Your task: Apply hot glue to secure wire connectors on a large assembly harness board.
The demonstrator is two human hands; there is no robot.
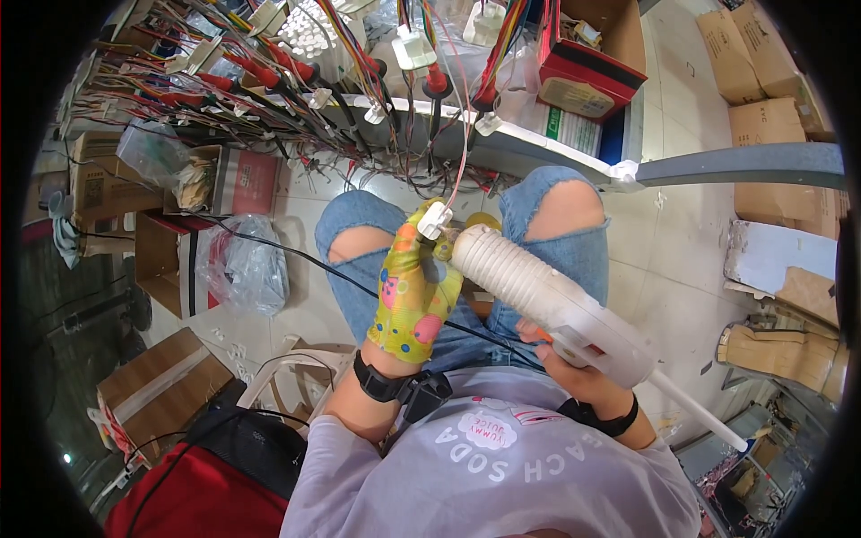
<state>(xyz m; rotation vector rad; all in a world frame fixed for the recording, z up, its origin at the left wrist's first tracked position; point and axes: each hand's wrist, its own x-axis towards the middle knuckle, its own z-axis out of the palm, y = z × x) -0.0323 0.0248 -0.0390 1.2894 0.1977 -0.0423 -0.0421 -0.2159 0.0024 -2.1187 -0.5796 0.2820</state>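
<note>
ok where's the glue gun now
In the head view, the glue gun is in the right hand, angled toward the white connector in the gloved left hand.

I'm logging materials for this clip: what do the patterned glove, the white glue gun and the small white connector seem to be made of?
Patterned glove: probably thin, matte fabric; it creases around the hand.
White glue gun: likely hard, smooth plastic with moulded contours; its ribbed front could be plastic or rubber.
Small white connector: probably rigid plastic, given its boxy shape; finish unclear.
</note>
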